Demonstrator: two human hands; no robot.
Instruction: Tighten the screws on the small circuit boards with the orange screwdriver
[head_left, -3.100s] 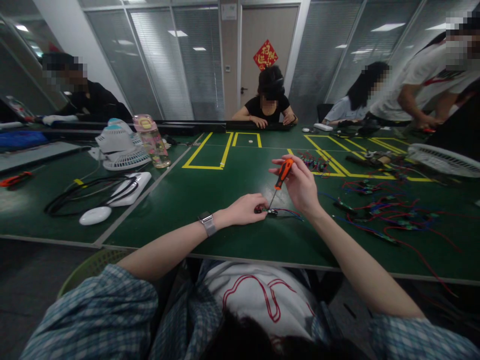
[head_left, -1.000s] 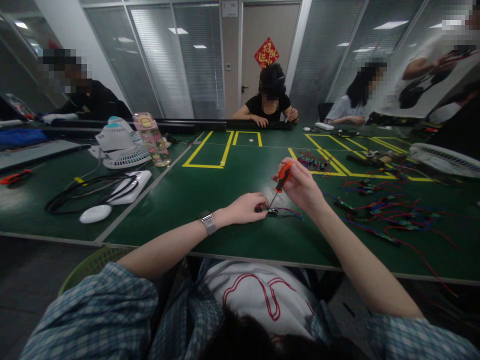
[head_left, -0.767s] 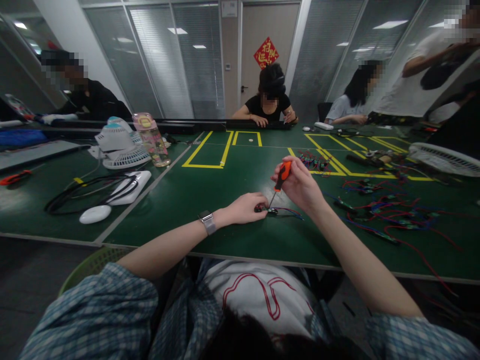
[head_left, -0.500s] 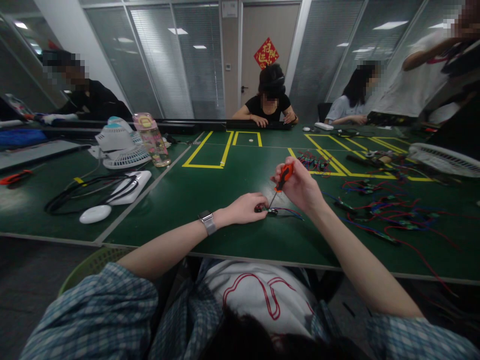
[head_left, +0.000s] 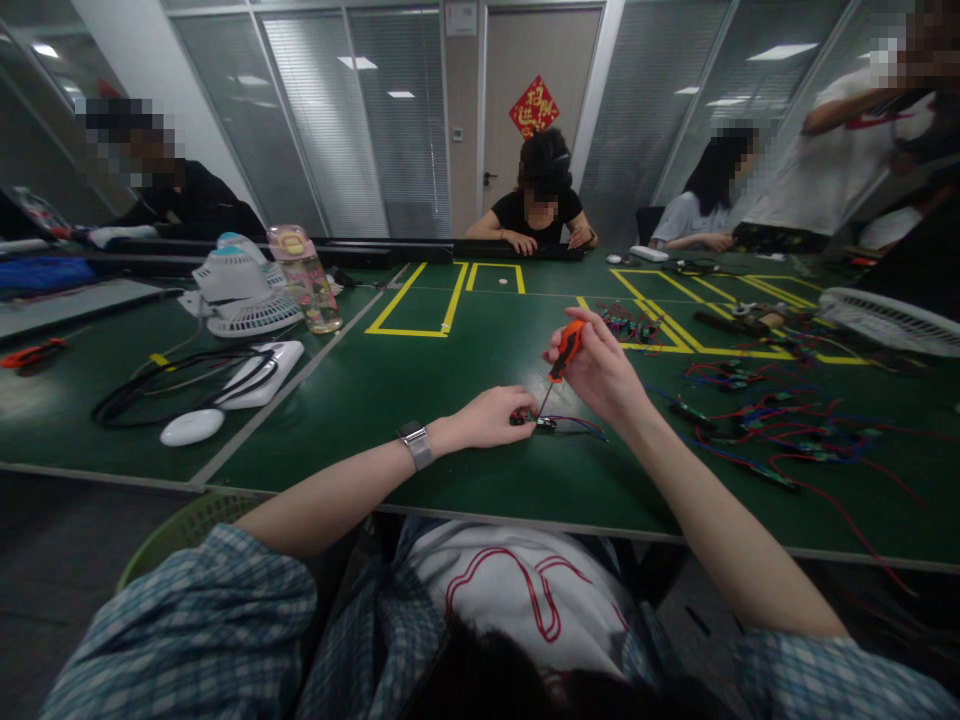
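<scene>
My left hand (head_left: 496, 415) rests on the green table with its fingers closed on a small circuit board (head_left: 546, 424), which has red, blue and dark wires trailing off to the right. The board's left part is hidden under my fingers. Above and to the right, my right hand (head_left: 600, 362) grips an orange-and-black screwdriver (head_left: 568, 348) by its handle. The thin shaft slants down and its tip meets the board beside my left fingertips; the exact contact point is too small to make out.
More wired circuit boards (head_left: 776, 425) lie spread at the right, with another bunch (head_left: 628, 322) behind my right hand. At left are a white fan (head_left: 244, 290), a bottle (head_left: 309, 285), a coiled black cable (head_left: 124, 400) and a white mouse-shaped item (head_left: 192, 427). Several people sit or stand around the table.
The screwdriver handle and my right hand have shifted very slightly up and left. My left hand and the circuit board look unmoved.
</scene>
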